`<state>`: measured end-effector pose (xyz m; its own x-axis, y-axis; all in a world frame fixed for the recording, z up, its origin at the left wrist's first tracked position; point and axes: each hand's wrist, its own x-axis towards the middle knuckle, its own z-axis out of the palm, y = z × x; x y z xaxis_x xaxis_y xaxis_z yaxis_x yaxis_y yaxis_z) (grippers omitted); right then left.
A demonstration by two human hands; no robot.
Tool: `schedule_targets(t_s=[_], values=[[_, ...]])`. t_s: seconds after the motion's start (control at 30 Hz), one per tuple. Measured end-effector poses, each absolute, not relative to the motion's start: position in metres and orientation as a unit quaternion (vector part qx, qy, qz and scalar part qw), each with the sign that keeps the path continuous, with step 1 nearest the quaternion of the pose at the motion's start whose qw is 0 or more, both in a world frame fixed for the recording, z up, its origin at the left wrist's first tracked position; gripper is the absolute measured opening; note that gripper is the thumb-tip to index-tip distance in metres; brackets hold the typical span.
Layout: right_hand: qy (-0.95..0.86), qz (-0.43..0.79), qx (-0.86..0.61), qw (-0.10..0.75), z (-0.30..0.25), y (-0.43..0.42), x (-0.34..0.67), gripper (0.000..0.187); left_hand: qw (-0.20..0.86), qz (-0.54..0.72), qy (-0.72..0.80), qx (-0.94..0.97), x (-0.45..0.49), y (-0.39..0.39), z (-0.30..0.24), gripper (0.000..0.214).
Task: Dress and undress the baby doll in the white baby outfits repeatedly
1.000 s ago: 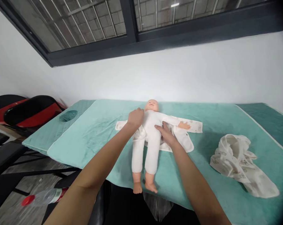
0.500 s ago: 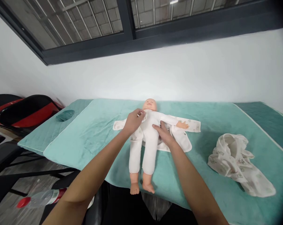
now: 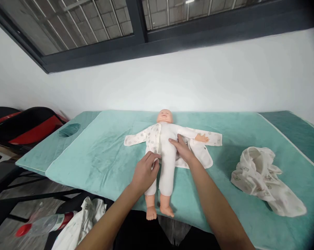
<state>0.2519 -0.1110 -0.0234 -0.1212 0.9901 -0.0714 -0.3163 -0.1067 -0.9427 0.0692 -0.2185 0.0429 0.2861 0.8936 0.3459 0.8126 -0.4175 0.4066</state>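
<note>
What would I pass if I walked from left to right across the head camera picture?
Red and black chairs → round hole → person's left hand → doll's head → person's right hand → doll's hand → crumpled white cloth.

One doll (image 3: 165, 147) with two bare feet (image 3: 151, 212). One left hand (image 3: 144, 173), one right hand (image 3: 184, 150). One little shirt (image 3: 153, 137) with two sleeves (image 3: 136, 138). One bunched-up bit of clothing (image 3: 264, 178). One green bed (image 3: 102, 152). One bottle (image 3: 46, 224) with one red cap (image 3: 23, 230). Two red and black chair backs (image 3: 29, 125).
</note>
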Motion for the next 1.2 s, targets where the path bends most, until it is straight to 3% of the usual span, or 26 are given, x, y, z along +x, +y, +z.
schedule_targets(t_s=[0.33, 0.5, 0.63, 0.73, 0.83, 0.9, 0.97, 1.07, 1.2], values=[[-0.511, 0.548, -0.368, 0.55, -0.017, -0.114, 0.254, 0.041, -0.003, 0.246, 0.462, 0.852, 0.127, -0.159, 0.087, 0.027], [-0.553, 0.523, -0.417, 0.497, -0.021, -0.109, 0.258, 0.041, -0.088, 0.144, 0.416, 0.894, 0.184, -0.09, 0.084, 0.053], [-0.64, 0.445, -0.404, 0.479, -0.017, -0.102, 0.289, 0.038, -0.096, 0.039, 0.433, 0.895, 0.199, -0.055, 0.075, 0.032], [-0.602, 0.283, -0.564, 0.489, -0.016, -0.091, 0.326, 0.03, -0.123, 0.026, 0.43, 0.894, 0.193, -0.041, 0.07, 0.027], [-0.507, 0.193, -0.747, 0.384, -0.019, -0.083, 0.354, 0.031, -0.159, 0.02, 0.402, 0.901, 0.186, -0.037, 0.065, 0.029], [-0.516, 0.204, -0.779, 0.294, -0.02, -0.082, 0.362, 0.035, -0.173, 0.012, 0.387, 0.906, 0.183, -0.037, 0.062, 0.03], [-0.556, 0.227, -0.756, 0.258, -0.021, -0.083, 0.364, 0.03, -0.181, 0.006, 0.379, 0.908, 0.182, -0.039, 0.059, 0.03], [-0.555, 0.218, -0.733, 0.327, -0.019, -0.085, 0.365, 0.015, -0.19, 0.009, 0.375, 0.907, 0.178, -0.042, 0.057, 0.026], [-0.409, 0.311, -0.661, 0.546, -0.014, -0.085, 0.367, 0.022, -0.206, 0.009, 0.376, 0.903, 0.171, -0.042, 0.06, 0.026]])
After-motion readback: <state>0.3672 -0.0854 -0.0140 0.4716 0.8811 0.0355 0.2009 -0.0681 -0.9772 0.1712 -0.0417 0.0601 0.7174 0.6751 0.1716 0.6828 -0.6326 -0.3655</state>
